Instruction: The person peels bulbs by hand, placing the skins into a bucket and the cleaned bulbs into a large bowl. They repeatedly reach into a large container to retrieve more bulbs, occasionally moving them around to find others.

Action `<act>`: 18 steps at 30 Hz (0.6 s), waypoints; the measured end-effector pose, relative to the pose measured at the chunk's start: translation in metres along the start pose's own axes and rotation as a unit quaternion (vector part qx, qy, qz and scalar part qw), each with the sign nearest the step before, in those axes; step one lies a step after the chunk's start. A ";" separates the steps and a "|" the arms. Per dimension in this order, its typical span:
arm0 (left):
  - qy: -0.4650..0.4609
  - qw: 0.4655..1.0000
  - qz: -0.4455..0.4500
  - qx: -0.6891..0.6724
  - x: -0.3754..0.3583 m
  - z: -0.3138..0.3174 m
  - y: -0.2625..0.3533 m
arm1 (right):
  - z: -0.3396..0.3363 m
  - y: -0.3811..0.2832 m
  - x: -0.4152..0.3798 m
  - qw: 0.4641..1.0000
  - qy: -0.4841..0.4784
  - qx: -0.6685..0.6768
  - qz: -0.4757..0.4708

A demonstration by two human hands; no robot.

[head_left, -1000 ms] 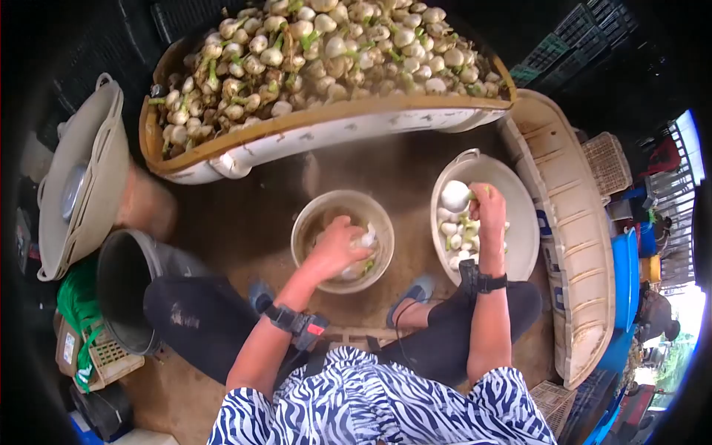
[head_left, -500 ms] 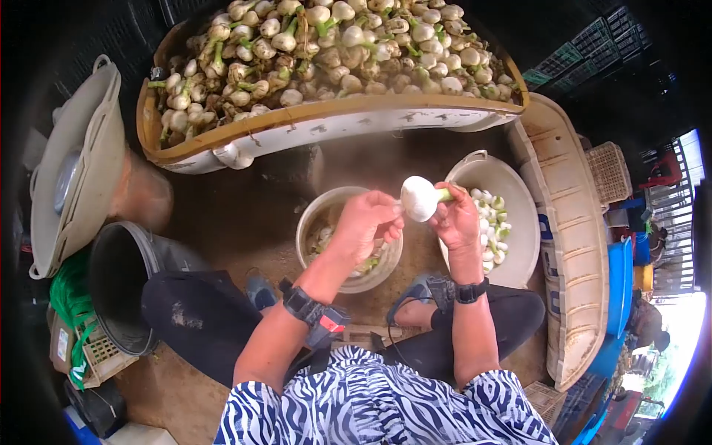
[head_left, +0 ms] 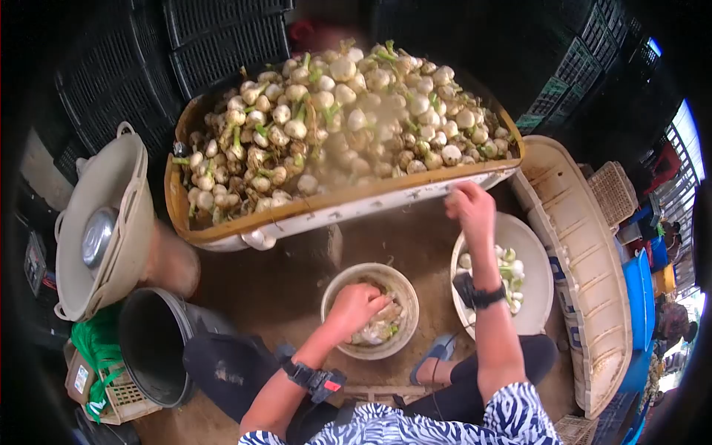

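My left hand (head_left: 357, 308) is down in the small white bucket (head_left: 331, 337), its fingers pressed together over the papery peelings and green scraps (head_left: 386, 324) inside. Whatever the fingertips hold is hidden. My right hand (head_left: 475, 211) is raised just in front of the big tub's near rim, fingers bent and slightly apart, with no bulb visible in it. A heap of garlic-like bulbs (head_left: 297, 127) with dirty skins and green stems fills the tub (head_left: 348, 209). Cleaned white bulbs (head_left: 512, 274) lie in the wide pale basin (head_left: 538, 297) below my right hand.
To the left stand stacked pale basins (head_left: 70, 245) with a metal bowl (head_left: 98, 237), and a dark grey bucket (head_left: 137, 348). A long, pale ribbed plastic piece (head_left: 586, 267) stands at the right. Black crates (head_left: 222, 44) are stacked behind the tub.
The white bulb has left my right hand, which has moved up and away toward the tub. My left hand has dropped from the bulb into the small bucket. The view has shifted.
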State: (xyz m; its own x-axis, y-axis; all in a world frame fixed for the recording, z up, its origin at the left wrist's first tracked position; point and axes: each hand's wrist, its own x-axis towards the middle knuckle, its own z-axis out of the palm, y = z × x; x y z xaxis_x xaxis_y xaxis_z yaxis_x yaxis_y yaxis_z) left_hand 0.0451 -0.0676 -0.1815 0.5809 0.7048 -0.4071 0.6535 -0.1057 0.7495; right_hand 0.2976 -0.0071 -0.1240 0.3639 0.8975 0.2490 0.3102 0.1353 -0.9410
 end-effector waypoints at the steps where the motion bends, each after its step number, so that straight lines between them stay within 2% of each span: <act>1: 0.007 1.000 0.004 0.006 0.001 -0.004 -0.005 | 0.026 -0.008 0.025 0.999 -0.043 -0.018 -0.013; 3: 0.170 0.974 0.147 -0.041 -0.003 0.007 -0.027 | 0.072 -0.013 0.086 0.969 -0.125 -0.168 -0.133; 4: 0.197 0.963 0.182 -0.034 0.000 0.009 -0.033 | 0.096 -0.018 0.110 0.954 -0.133 -0.222 -0.151; 5: 0.181 0.968 0.156 -0.080 0.001 0.009 -0.034 | 0.119 -0.022 0.132 0.936 -0.141 -0.276 -0.167; 7: 0.136 0.978 0.110 -0.112 0.004 0.008 -0.039 | 0.156 -0.003 0.177 0.886 -0.185 -0.318 -0.283; 9: 0.126 0.979 0.120 -0.109 0.009 0.008 -0.048 | 0.189 0.011 0.208 0.863 -0.244 -0.371 -0.241; 11: 0.119 0.959 0.070 -0.246 0.010 0.002 -0.049 | 0.207 0.025 0.216 0.799 -0.215 -0.501 -0.253; 12: 0.165 0.968 0.110 -0.155 0.010 -0.008 -0.050 | 0.213 0.013 0.211 0.759 -0.270 -0.553 -0.212; 13: 0.167 0.962 0.105 -0.188 0.010 -0.011 -0.052 | 0.210 -0.002 0.205 0.713 -0.324 -0.598 -0.169; 14: 0.159 0.952 0.063 -0.254 0.013 -0.012 -0.060 | 0.198 -0.006 0.200 0.713 -0.320 -0.604 -0.158; 15: 0.153 0.936 0.017 -0.317 0.015 -0.009 -0.065 | 0.189 -0.009 0.189 0.770 -0.373 -0.503 -0.122; 16: 0.180 0.897 0.054 -0.400 0.014 -0.009 -0.062 | 0.182 -0.013 0.175 0.815 -0.419 -0.391 -0.087; 17: 0.207 0.848 0.090 -0.479 0.012 -0.011 -0.055 | 0.170 -0.013 0.150 0.837 -0.408 -0.340 -0.136; 18: 0.202 0.812 0.084 -0.541 0.010 -0.016 -0.049 | 0.157 -0.017 0.122 0.851 -0.397 -0.289 -0.186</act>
State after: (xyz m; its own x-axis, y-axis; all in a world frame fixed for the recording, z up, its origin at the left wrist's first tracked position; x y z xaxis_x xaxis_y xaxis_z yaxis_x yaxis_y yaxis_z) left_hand 0.0109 -0.0435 -0.2141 0.2673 0.9402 -0.2109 -0.3549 0.2996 0.8856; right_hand 0.1988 0.1665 -0.1136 -0.4907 0.8696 0.0556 0.7384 0.4488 -0.5033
